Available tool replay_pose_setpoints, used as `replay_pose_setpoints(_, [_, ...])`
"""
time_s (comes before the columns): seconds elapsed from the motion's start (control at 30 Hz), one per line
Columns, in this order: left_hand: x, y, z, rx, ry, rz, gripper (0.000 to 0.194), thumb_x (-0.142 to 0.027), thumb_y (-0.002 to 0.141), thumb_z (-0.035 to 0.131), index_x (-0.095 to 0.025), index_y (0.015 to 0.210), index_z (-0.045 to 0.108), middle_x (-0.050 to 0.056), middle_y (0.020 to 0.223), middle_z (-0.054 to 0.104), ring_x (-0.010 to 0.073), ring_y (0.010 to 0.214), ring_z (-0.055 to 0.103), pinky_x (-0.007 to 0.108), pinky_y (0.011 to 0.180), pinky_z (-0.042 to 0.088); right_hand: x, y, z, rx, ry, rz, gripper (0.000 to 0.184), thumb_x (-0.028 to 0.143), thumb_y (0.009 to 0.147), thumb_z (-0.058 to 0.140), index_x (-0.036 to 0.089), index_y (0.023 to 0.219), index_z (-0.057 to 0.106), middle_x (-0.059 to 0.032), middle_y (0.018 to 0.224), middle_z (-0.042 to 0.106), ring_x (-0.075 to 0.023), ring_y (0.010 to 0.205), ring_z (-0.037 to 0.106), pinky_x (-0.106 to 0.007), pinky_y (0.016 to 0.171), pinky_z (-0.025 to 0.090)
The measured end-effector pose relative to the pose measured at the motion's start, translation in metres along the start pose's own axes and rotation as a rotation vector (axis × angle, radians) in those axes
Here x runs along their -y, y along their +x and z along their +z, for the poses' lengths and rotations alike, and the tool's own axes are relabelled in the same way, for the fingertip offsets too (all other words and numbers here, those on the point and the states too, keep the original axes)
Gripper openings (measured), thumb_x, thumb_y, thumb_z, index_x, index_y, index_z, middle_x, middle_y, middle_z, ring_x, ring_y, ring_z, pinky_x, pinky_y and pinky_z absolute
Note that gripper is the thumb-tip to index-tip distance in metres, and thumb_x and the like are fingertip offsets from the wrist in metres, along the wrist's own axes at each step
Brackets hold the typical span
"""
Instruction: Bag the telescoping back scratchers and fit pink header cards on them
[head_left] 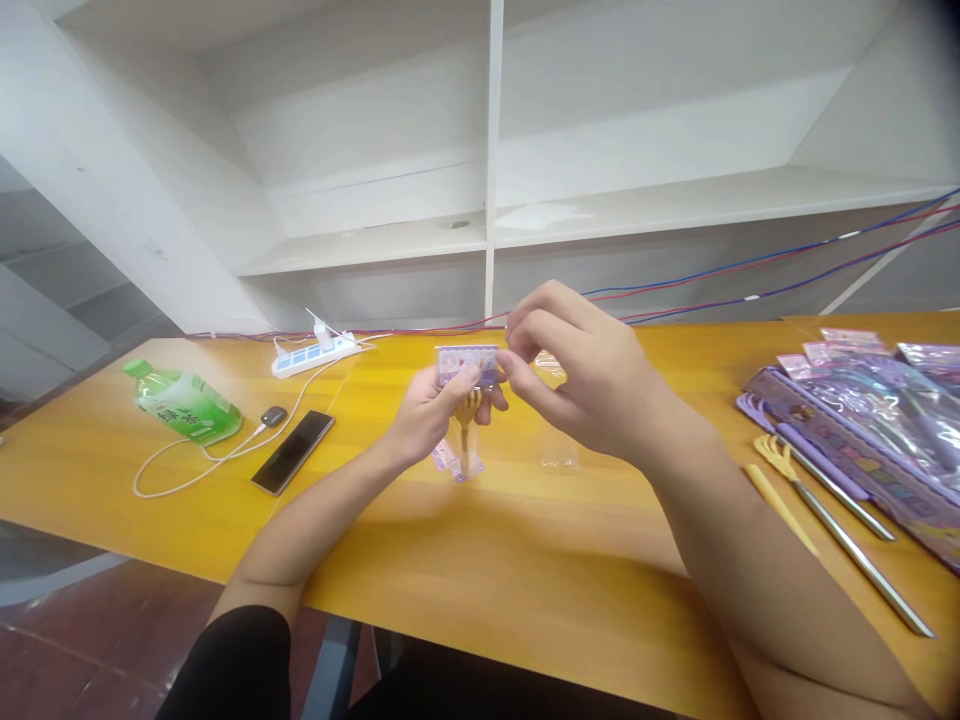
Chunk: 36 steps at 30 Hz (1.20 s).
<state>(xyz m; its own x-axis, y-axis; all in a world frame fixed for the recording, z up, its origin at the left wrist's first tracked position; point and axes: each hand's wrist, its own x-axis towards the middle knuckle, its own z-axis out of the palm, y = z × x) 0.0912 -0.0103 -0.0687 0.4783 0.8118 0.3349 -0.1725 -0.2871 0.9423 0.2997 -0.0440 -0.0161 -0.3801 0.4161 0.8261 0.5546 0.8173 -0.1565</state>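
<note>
In my left hand (427, 415) is a small clear bag with a printed card top (466, 366), gripped between thumb and fingers. Through the plastic shows a yellow hand-shaped back scratcher (466, 425), its claw end up by the card. My right hand (581, 365) is raised just to the right, fingers curled in a pinch, the thumb tip by the card's right edge. Whatever lies between those fingertips is too small to make out. Beneath the hands a pink and purple printed piece (450, 460) and a clear plastic bag (559, 455) are on the table.
On the right lie a loose yellow back scratcher (840, 535), a purple one (825, 465) and a printed purple box (847, 440) heaped with packaged items (892, 390). To the left are a green bottle (187, 403), a phone (294, 452), a white cable (176, 490) and a power strip (315, 355).
</note>
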Motion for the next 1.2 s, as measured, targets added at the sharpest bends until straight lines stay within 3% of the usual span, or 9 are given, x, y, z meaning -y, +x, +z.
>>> replay_pose_setpoints(0.17, [0.001,0.001,-0.001,-0.018,0.026,0.033,0.048,-0.056,0.101,0.062,-0.014,0.083,0.075,0.005,0.067,0.068,0.017,0.067,0.063,0.03,0.072,0.052,-0.001,-0.001,0.01,0.244,0.253,0.367,0.03,0.047,0.101,0.071,0.023,0.108,0.054,-0.0051,0.101,0.07,-0.0192,0.085,0.069,-0.03,0.069,0.053])
replay_pose_setpoints(0.33, [0.003,0.0,0.0,-0.023,0.026,0.019,0.051,-0.059,0.1,0.057,-0.015,0.082,0.076,0.006,0.068,0.069,0.0202,0.072,0.065,0.033,0.078,0.053,-0.005,0.0,0.025,0.255,0.536,0.512,0.051,0.054,0.097,0.075,0.022,0.127,0.047,-0.0056,0.107,0.075,-0.0171,0.078,0.072,-0.03,0.07,0.054])
replay_pose_setpoints(0.4, [0.004,-0.001,0.001,-0.012,0.003,0.013,0.055,-0.062,0.1,0.054,-0.016,0.08,0.075,0.007,0.069,0.07,0.0216,0.074,0.066,0.035,0.08,0.054,-0.005,0.001,0.031,0.304,0.577,0.557,0.049,0.057,0.097,0.074,0.022,0.123,0.053,-0.0051,0.104,0.076,-0.0165,0.074,0.072,-0.029,0.068,0.052])
replay_pose_setpoints(0.47, [0.005,-0.002,0.002,-0.005,-0.044,-0.001,0.061,-0.067,0.1,0.047,-0.015,0.082,0.074,0.008,0.07,0.07,0.0221,0.071,0.065,0.036,0.077,0.054,-0.004,0.002,0.034,0.36,0.61,0.587,0.043,0.061,0.097,0.072,0.021,0.108,0.06,-0.0022,0.089,0.076,-0.0171,0.071,0.073,-0.027,0.065,0.049])
replay_pose_setpoints(0.57, [0.005,-0.002,0.002,-0.006,-0.083,-0.019,0.067,-0.071,0.1,0.04,-0.015,0.085,0.072,0.008,0.067,0.068,0.0227,0.067,0.064,0.036,0.071,0.053,-0.002,0.004,0.037,0.386,0.62,0.59,0.047,0.064,0.098,0.068,0.02,0.086,0.062,-0.0002,0.075,0.072,-0.0171,0.067,0.072,-0.026,0.062,0.046])
replay_pose_setpoints(0.67, [0.005,-0.002,0.003,0.001,-0.075,-0.014,0.07,-0.073,0.101,0.039,-0.015,0.085,0.073,0.009,0.068,0.069,0.0238,0.07,0.066,0.037,0.073,0.054,0.0,0.005,0.035,0.416,0.592,0.557,0.051,0.063,0.102,0.063,0.019,0.077,0.063,-0.0002,0.07,0.071,-0.016,0.067,0.07,-0.026,0.063,0.043])
replay_pose_setpoints(0.87, [0.009,-0.002,0.004,-0.03,-0.015,0.021,0.074,-0.077,0.102,0.043,-0.014,0.08,0.075,0.009,0.066,0.07,0.0216,0.067,0.067,0.035,0.071,0.055,0.0,0.008,0.028,0.447,0.552,0.513,0.044,0.05,0.106,0.06,0.018,0.075,0.064,-0.0002,0.071,0.073,-0.0134,0.068,0.065,-0.025,0.064,0.041])
replay_pose_setpoints(1.03, [0.008,-0.004,0.004,-0.035,0.001,0.037,0.057,-0.064,0.101,0.061,-0.012,0.086,0.077,0.009,0.072,0.075,0.0164,0.059,0.064,0.03,0.063,0.053,-0.003,0.007,0.025,0.462,0.61,0.461,0.036,0.04,0.105,0.059,0.018,0.077,0.062,-0.0012,0.081,0.07,-0.012,0.067,0.064,-0.024,0.064,0.045])
replay_pose_setpoints(1.2, [0.005,-0.005,0.005,-0.021,0.006,0.057,0.05,-0.055,0.103,0.063,-0.011,0.082,0.077,0.009,0.07,0.075,0.0136,0.056,0.063,0.027,0.062,0.053,-0.007,0.005,0.022,0.468,0.65,0.412,0.03,0.034,0.104,0.059,0.018,0.079,0.062,-0.0022,0.091,0.068,-0.0107,0.068,0.064,-0.025,0.065,0.049])
